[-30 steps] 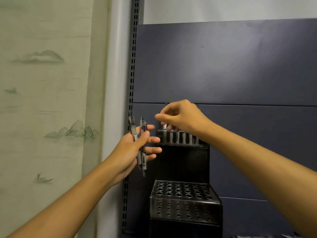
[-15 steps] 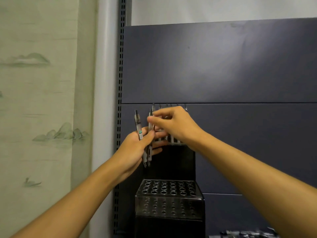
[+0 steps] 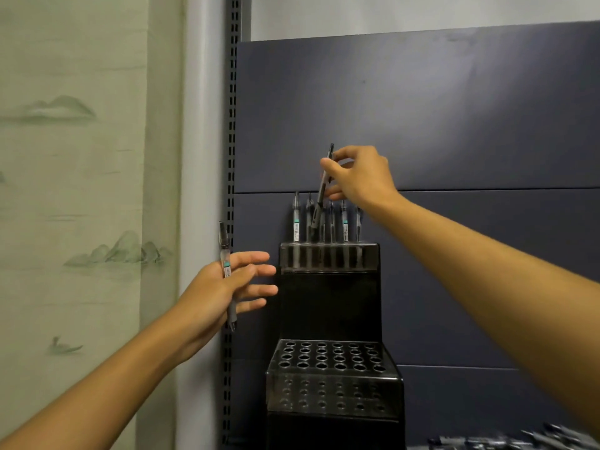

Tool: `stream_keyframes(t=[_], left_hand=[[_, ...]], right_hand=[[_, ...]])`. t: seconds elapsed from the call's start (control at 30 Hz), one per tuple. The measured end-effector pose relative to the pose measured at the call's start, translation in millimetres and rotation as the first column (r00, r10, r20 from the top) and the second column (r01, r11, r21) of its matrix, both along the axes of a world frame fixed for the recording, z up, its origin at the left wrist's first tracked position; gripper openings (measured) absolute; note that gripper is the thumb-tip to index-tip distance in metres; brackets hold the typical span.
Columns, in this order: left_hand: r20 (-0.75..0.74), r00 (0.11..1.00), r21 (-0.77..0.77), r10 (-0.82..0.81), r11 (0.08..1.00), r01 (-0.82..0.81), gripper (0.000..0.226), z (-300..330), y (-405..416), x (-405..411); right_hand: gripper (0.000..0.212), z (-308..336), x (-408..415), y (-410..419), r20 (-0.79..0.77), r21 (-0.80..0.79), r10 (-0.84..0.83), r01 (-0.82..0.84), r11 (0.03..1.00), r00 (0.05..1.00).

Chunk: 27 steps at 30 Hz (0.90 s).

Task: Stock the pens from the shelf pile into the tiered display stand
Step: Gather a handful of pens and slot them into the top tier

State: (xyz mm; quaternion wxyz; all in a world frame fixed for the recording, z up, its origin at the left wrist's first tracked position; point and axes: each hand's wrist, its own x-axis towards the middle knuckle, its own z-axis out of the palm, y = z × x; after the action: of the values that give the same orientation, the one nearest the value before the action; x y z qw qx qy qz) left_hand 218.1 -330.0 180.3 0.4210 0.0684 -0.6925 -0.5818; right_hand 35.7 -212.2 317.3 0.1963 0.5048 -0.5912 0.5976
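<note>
A black tiered display stand (image 3: 331,306) rises against the dark shelf back. Several pens (image 3: 344,224) stand upright in its top tier, and the lower tier's holes (image 3: 328,355) hold nothing. My right hand (image 3: 360,177) pinches one dark pen (image 3: 321,196) above the top row, tilted, with its lower end among the standing pens. My left hand (image 3: 227,290) is to the left of the stand and holds a single clear pen (image 3: 225,264) under the thumb, fingers spread. The shelf pile of pens (image 3: 519,441) shows at the bottom right.
A slotted metal upright (image 3: 231,157) runs down just left of the stand. Left of that is a pale painted wall panel (image 3: 81,190). The blue-grey back panel (image 3: 454,125) fills the right side.
My right hand took one of the two pens from my left hand and lifted it up over the top tier. My left hand dropped lower and now holds one pen.
</note>
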Motion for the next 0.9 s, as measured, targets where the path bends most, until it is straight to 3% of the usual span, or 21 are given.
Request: stream_keyframes(t=[0.27, 0.5, 0.73, 0.9], left_hand=[[0.015, 1.0, 0.001, 0.018, 1.0, -0.018, 0.025, 2, -7, 6], [0.013, 1.0, 0.004, -0.012, 1.0, 0.012, 0.024, 3, -4, 4], [0.019, 0.999, -0.004, -0.049, 0.999, 0.049, 0.024, 6, 5, -1], [0.038, 0.997, -0.013, -0.069, 0.997, 0.07, 0.023, 6, 9, -5]], right_hand=[[0.032, -11, -2, -21, 0.006, 0.059, -0.014, 0.013, 0.998, 1.0], [0.036, -24, -3, -27, 0.008, 0.239, 0.004, -0.006, 0.971, 1.0], [0.02, -23, -5, -31, -0.008, 0.243, -0.05, 0.05, 0.969, 0.999], [0.022, -19, -4, -32, -0.019, 0.276, -0.065, 0.068, 0.959, 0.998]])
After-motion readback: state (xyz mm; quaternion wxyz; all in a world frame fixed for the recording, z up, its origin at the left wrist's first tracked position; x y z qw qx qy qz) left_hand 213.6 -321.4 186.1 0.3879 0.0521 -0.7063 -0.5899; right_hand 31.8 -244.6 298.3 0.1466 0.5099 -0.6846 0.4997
